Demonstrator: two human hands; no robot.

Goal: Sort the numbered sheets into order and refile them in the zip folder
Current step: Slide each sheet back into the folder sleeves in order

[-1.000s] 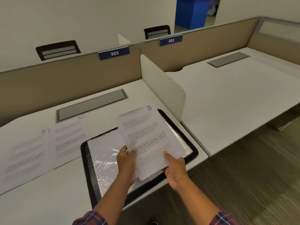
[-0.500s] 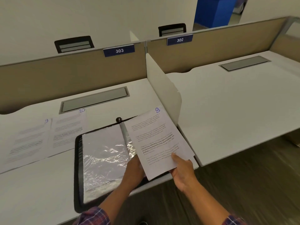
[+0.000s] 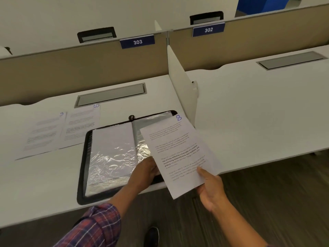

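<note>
Pinching sheet 8 [image 3: 178,150] by its near edge in right hand [image 3: 211,188], long axis slanting far-left over folder [image 3: 83,157]; left hand [image 3: 146,170] nearer folder, fingers hidden, grip impossible to tell

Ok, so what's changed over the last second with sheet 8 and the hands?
The left hand let go of sheet 8 and dropped to the right side of the zip folder, fingers hidden behind the sheet. The right hand alone now pinches sheet 8, carried slightly right. Sheet 9 and sheet 10 stayed flat on the desk.
</note>
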